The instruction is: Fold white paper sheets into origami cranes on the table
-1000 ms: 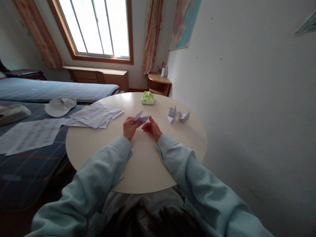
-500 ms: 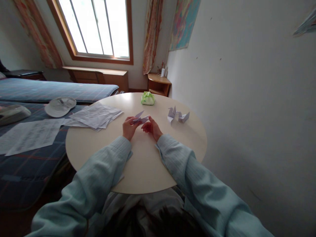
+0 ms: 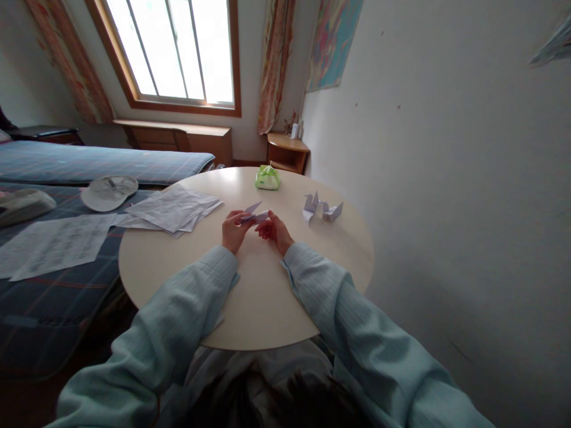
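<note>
Head view: my left hand (image 3: 232,230) grips a small piece of folded paper (image 3: 261,216) between thumb and fingers, one pointed flap tilting up. My right hand (image 3: 277,232) faces it, half curled, its thumb at the paper's right end; I cannot tell whether its fingers pinch the paper or only rest near it. The folded paper sits between my two hands, over the round white desk (image 3: 254,285). To the right of my hands, a bit farther off, two folded paper figures (image 3: 310,208) stand close together on the desk. Beyond my hands, almost straight ahead, is a green and white packet (image 3: 267,178). Left of my hands lies a loose pile of paper sheets (image 3: 173,208), and farther left a pale cap (image 3: 109,192) rests on the plaid bed (image 3: 66,297).
</note>
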Action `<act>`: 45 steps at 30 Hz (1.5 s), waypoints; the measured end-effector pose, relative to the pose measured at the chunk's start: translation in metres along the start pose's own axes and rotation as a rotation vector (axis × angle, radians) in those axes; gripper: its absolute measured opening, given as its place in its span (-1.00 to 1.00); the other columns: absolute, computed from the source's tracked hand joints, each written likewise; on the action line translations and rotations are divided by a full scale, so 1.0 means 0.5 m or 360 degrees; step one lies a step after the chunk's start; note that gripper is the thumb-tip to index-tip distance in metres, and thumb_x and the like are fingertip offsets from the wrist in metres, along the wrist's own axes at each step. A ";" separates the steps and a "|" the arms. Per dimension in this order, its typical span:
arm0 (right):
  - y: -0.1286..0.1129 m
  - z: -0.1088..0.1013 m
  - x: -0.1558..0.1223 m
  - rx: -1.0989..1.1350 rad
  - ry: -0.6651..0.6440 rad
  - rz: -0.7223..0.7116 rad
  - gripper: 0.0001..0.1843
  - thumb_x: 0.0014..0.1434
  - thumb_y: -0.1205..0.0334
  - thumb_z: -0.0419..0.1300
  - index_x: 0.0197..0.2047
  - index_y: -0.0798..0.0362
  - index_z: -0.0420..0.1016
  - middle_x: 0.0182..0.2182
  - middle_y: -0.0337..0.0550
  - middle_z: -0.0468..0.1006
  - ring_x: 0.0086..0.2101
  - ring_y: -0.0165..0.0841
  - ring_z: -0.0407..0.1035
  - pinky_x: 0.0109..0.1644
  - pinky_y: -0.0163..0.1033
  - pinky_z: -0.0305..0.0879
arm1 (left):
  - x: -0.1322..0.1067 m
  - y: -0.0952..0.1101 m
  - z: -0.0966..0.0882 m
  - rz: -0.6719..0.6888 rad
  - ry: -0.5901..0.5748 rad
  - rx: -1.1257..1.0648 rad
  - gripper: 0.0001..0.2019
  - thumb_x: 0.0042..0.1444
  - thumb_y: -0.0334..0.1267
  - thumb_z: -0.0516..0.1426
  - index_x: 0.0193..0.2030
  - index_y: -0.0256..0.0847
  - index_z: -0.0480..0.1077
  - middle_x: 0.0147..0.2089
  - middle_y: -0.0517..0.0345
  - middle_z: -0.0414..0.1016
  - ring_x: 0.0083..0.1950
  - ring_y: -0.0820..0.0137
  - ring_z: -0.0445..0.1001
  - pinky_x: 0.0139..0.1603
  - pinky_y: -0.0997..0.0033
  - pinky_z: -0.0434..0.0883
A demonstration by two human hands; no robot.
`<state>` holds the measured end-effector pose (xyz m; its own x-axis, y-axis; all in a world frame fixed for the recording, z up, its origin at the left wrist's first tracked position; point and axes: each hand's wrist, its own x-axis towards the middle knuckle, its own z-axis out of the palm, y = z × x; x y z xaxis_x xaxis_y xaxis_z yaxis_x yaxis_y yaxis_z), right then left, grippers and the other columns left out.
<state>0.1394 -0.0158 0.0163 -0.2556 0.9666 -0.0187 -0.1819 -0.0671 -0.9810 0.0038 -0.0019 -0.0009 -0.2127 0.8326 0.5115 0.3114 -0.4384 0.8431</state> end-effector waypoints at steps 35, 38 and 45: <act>-0.002 -0.002 0.004 -0.0004 -0.0112 0.0158 -0.53 0.10 0.17 -0.20 -0.58 0.17 0.41 -0.68 -0.17 0.40 -0.65 -0.52 0.19 -0.52 -0.38 0.04 | -0.001 0.004 -0.008 0.0392 0.0151 0.0071 -0.91 -0.12 -0.26 0.22 -0.42 -0.18 0.50 -0.31 0.15 0.42 -0.25 0.42 0.39 -0.20 0.41 0.34; 0.000 -0.001 0.004 -0.0050 -0.0092 0.0107 -0.54 0.10 0.06 -0.12 -0.56 0.17 0.42 -0.68 -0.18 0.40 -0.65 -0.53 0.20 -0.53 -0.38 0.03 | -0.001 0.004 -0.007 0.0402 0.0150 0.0055 -0.92 -0.12 -0.27 0.22 -0.42 -0.18 0.50 -0.31 0.15 0.42 -0.24 0.42 0.40 -0.19 0.40 0.35; 0.002 -0.001 0.002 -0.0060 -0.0099 0.0020 -0.63 -0.02 -0.04 0.09 -0.46 0.15 0.42 -0.68 -0.24 0.41 -0.65 -0.55 0.19 -0.53 -0.38 0.04 | -0.002 0.010 -0.009 0.0358 0.0117 0.0065 -0.90 -0.12 -0.26 0.22 -0.40 -0.18 0.50 -0.30 0.15 0.42 -0.24 0.43 0.40 -0.18 0.40 0.37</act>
<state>0.1393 -0.0148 0.0154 -0.3164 0.9484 -0.0203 -0.1425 -0.0687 -0.9874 0.0016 -0.0064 0.0034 -0.1999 0.6878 0.6978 0.3954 -0.5950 0.6997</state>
